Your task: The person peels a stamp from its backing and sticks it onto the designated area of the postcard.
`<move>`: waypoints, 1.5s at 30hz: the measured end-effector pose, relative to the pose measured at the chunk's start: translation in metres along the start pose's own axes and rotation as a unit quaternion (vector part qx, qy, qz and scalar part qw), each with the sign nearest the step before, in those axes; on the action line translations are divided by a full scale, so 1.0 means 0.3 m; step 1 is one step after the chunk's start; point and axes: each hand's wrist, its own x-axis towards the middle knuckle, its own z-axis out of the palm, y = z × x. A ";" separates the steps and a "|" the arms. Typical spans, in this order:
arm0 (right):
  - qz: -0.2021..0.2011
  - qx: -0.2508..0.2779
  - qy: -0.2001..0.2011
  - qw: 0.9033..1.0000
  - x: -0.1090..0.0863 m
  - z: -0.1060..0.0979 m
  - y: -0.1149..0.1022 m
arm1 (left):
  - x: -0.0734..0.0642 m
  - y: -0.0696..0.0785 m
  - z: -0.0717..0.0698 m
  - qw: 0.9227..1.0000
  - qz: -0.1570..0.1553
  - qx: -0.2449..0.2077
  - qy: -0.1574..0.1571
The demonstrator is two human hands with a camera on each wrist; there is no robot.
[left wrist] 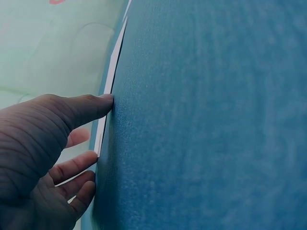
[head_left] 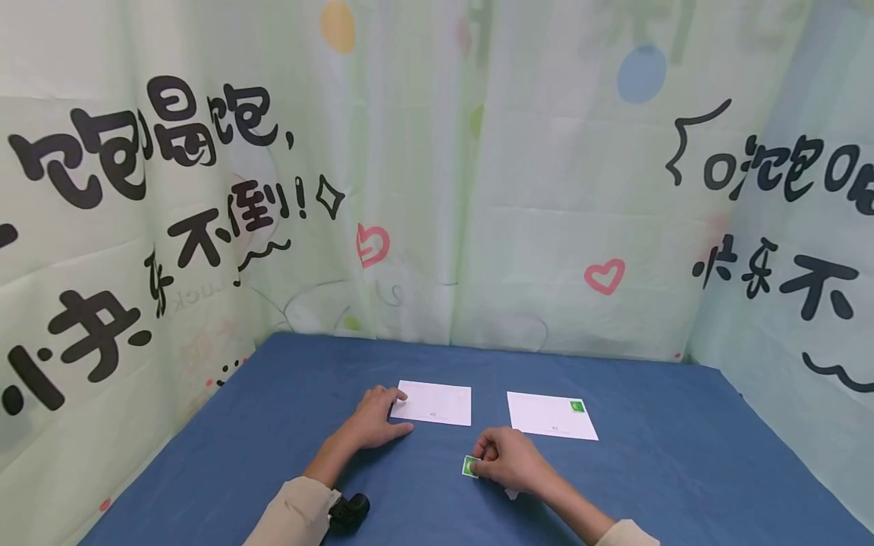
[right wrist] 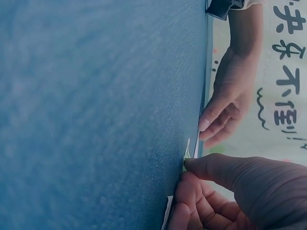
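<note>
My right hand [head_left: 514,459] pinches a small green postage stamp [head_left: 468,466] with a white border between thumb and fingers, low over the cloth. In the right wrist view the stamp [right wrist: 187,149] looks edge-on and slightly bent. My left hand [head_left: 372,422] rests at the left end of a white envelope [head_left: 440,404], fingers spread, a fingertip on its edge. To the right lies a second white envelope [head_left: 549,418], with a green stamp [head_left: 576,406] at its upper right corner. A small white paper piece [head_left: 510,494] is partly hidden beneath my right hand.
A blue cloth [head_left: 655,455] covers the table. Pale printed curtains [head_left: 532,227] with black lettering enclose it at the back and sides. A black device [head_left: 349,514] is worn at my left wrist, beside the beige sleeve [head_left: 293,512].
</note>
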 end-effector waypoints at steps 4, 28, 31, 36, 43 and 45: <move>-0.003 -0.004 0.003 1.000 0.000 0.003 0.000 | 0.000 0.001 0.000 1.000 -0.001 0.001 0.001; 0.013 0.015 0.017 1.000 -0.015 -0.013 -0.017 | -0.007 0.002 0.005 1.000 0.003 -0.005 -0.003; 0.012 0.022 0.018 1.000 -0.019 -0.015 -0.017 | -0.013 0.008 0.005 1.000 0.003 -0.005 -0.003; 0.008 0.028 0.020 0.999 -0.020 -0.018 -0.015 | -0.019 0.014 0.007 1.000 0.007 -0.015 0.000; 0.012 0.023 0.033 0.999 -0.018 -0.024 -0.023 | -0.021 0.026 0.007 1.000 0.019 -0.024 0.003; 0.015 0.021 0.036 0.999 -0.017 -0.025 -0.028 | -0.021 0.031 0.007 0.999 0.026 -0.026 0.004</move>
